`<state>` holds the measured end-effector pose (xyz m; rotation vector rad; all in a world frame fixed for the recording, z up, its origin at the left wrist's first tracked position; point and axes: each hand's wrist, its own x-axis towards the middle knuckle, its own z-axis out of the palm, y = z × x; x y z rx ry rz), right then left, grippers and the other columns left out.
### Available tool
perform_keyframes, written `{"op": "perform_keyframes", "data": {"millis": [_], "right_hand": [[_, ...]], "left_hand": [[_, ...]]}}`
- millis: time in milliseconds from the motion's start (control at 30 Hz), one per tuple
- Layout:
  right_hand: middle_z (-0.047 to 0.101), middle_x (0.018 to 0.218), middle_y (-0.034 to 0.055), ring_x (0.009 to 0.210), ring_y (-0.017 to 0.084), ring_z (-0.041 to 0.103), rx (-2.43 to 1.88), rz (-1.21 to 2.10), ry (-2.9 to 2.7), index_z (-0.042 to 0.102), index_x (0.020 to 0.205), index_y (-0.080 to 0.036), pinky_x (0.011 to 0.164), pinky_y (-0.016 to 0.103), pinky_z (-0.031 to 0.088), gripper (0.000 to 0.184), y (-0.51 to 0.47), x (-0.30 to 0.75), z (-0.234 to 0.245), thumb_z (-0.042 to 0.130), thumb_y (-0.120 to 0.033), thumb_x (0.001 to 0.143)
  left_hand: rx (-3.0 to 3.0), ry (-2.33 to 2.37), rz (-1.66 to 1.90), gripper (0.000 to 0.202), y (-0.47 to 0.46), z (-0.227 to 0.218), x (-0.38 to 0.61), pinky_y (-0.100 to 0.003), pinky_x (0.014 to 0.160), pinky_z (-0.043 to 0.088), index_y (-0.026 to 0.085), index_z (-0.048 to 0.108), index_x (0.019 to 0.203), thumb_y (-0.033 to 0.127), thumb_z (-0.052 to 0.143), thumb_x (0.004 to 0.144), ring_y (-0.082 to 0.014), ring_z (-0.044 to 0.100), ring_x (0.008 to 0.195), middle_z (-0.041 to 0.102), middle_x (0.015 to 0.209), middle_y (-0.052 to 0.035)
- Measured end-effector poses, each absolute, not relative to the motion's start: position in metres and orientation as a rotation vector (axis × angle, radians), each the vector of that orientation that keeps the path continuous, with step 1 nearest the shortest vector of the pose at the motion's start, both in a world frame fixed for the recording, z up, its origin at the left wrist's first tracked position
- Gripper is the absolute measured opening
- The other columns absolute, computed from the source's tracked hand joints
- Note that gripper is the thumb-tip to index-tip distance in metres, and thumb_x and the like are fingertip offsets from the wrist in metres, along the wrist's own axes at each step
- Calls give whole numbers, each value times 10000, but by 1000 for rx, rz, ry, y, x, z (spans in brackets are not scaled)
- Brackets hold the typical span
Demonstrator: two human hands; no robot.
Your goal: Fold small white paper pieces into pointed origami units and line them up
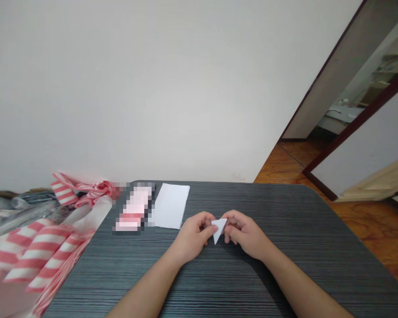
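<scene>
- While the left hand (194, 234) pinches the white paper triangle (219, 228) with its thumb laid over the near face, the fingers behind it are partly hidden; the grip is narrow, presumably to keep so small a piece steady.
- Right hand (248, 232): fingers curled at the triangle's right corner; whether they grip it or merely touch it, cannot tell. Likely placed there to control that edge.
- Paper triangle: between the two hands, above the table, one point downward; flat, crisp-edged, matt, seemingly folded.
- Paper stack (171, 205): white rectangular sheets, smooth, beyond the left hand; probably set aside to leave working room.
- Pixelated item (135, 204): oblong, pink and white, dark along one edge, just left of the stack; identity obscured.
- Table (272, 207): dark, finely streaked top, rounded far corners, against the wall (185, 88), which is plain and pale.
- Striped cloth (46, 245): red and white, soft, rumpled, left of the table.
- Floor (278, 163): glossy, brown, wood-patterned, at right.
</scene>
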<state>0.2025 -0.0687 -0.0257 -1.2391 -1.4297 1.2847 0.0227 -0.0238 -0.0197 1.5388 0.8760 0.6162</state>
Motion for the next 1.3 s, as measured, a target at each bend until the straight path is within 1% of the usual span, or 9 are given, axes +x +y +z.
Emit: {"op": "perform_keyframes", "data": {"millis": [67,200,267,500,667,767,967,1167,1300], "right_hand": [[573,679,-15,571,112,541,-1211,1335,-1399,473,970,-191,461,198,376,181,-70,200,-26,543,-271,823],[571,708,-11,602,111,546,-1164,1356,-1404,465,950,-193,465,196,381,146,-70,197,-27,530,-258,836],[564,699,-15,591,106,539,-1154,1356,-1409,468,944,-193,460,193,378,148,-69,197,-27,534,-273,839],[579,643,-20,483,83,483,-1197,1314,-1436,478,967,-182,421,184,355,161,-68,198,-29,514,-298,860],[594,645,-15,478,83,481,-1244,1291,-1474,489,976,-184,422,183,362,130,-67,199,-30,494,-258,869],[594,638,-22,462,76,461,-1275,1244,-1521,508,962,-188,430,186,368,117,-67,199,-32,514,-233,854],[614,621,-22,508,93,528,-1292,1118,-1631,533,957,-191,497,199,403,102,-67,199,-26,501,-195,860],[610,664,-7,597,116,567,-1360,821,-1781,576,978,-195,597,231,421,147,-68,200,-16,465,-186,882],[613,782,11,689,127,567,-1305,770,-1852,578,1019,-199,645,235,425,182,-69,199,-15,499,-169,857]], "left_hand": [[1557,879,616,230,-24,-20,23,-194,469,356,161,584,899,362,525,804,-78,458,487,518,632,30],[1607,875,604,243,-25,-17,24,-196,462,355,153,615,867,366,514,808,-85,461,504,546,671,6],[1649,870,597,244,-26,-15,24,-199,465,359,150,629,842,360,508,812,-90,467,516,558,693,-4],[1732,812,551,284,-29,-3,23,-212,515,349,147,644,780,331,440,854,-107,478,546,577,624,-7],[1682,723,538,163,-30,3,25,-202,562,362,144,640,787,228,502,806,-105,499,595,622,690,-8],[1680,743,556,106,-31,0,26,-203,569,368,144,633,785,228,575,757,-115,518,620,626,692,-6],[1682,812,602,182,-31,-9,26,-212,563,385,151,639,870,289,572,772,-120,532,627,625,710,-17],[1593,853,618,312,-28,-14,25,-209,496,388,162,564,1070,356,472,845,-111,529,569,620,732,-28],[1597,849,615,285,-26,-18,24,-212,513,403,164,566,1021,353,541,808,-113,540,585,614,731,-21]]}}
